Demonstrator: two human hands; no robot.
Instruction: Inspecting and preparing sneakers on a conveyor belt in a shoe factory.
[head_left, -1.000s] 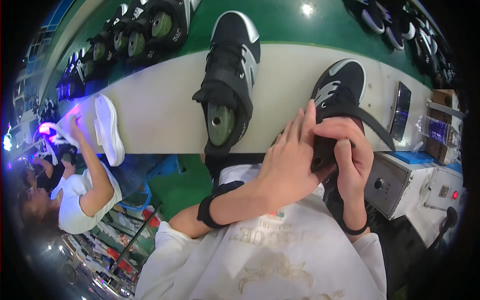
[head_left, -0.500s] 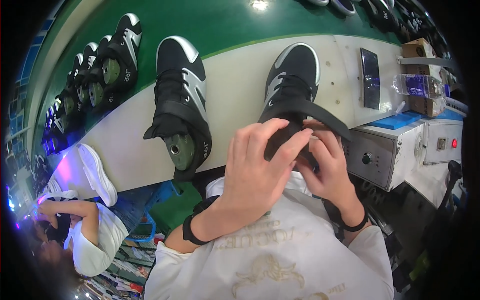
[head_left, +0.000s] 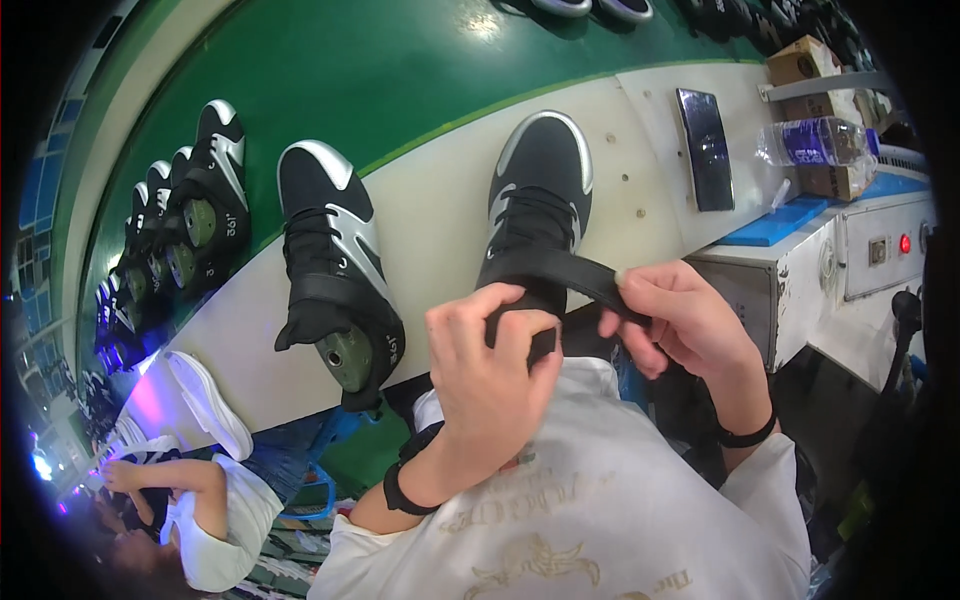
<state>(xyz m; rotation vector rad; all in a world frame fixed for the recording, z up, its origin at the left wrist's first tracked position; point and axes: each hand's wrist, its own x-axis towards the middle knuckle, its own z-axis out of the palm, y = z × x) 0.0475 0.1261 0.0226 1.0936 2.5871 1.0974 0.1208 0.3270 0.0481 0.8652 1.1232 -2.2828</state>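
A black shoe [head_left: 545, 165] with silver trim and black laces stands in front of me, toe pointing away. My right hand [head_left: 690, 315] pinches the free end of its black strap [head_left: 560, 270] between thumb and fingers, holding it out to the right. At the heel end, my left hand [head_left: 485, 375] is closed around the ankle collar, with its fingers curled in; they partly hide the opening. To the left stands a matching shoe [head_left: 325, 220], its strap lying across the front and a green shoe last [head_left: 347, 357] showing in its opening.
More black shoes on lasts line the green surface [head_left: 400, 75] at left. A white sole [head_left: 212, 405] lies near a seated co-worker [head_left: 215, 510]. At right are a phone [head_left: 706, 150], a plastic bottle [head_left: 820, 142], cardboard boxes [head_left: 805, 62] and a grey control box [head_left: 885, 245].
My right hand has moved right from the shoe's opening and now grips the strap's end. My left hand has shifted slightly left and down. The whole view has turned a little.
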